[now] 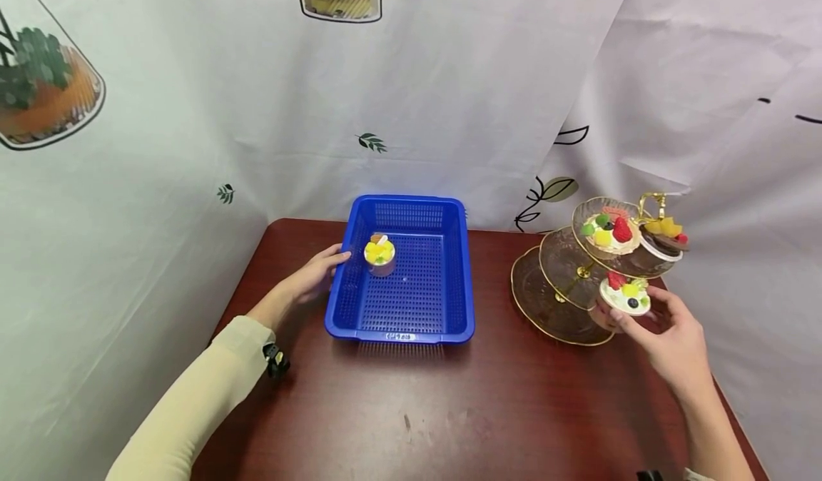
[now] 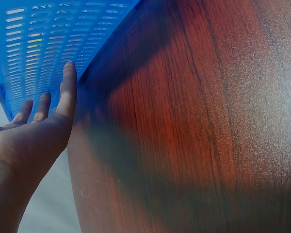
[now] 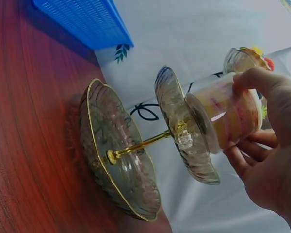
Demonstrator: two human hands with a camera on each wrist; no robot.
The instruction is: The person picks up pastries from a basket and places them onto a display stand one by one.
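Note:
At the left, my left hand (image 1: pixel 315 274) holds the side of a blue plastic basket (image 1: pixel 467 281), thumb over the rim and fingers against the slotted outer wall (image 2: pixel 43 53). Inside the basket stands a dessert cup topped with yellow fruit (image 1: pixel 380 256). My right hand (image 1: pixel 674 335) grips a layered cake cup (image 1: pixel 626 299) with white cream and berries. In the right wrist view, this clear cup (image 3: pixel 228 114) has its base against the middle plate of a gold-rimmed glass tiered stand (image 3: pixel 121 160); whether it bears on the plate, I cannot tell.
On the stand's top plate sit a fruit tart (image 1: pixel 610 235) and a chocolate dessert cup with orange fruit (image 1: pixel 661 242). A dark red wooden table (image 1: pixel 411 409) lies under everything. Behind it hangs a white printed cloth (image 1: pixel 411 95).

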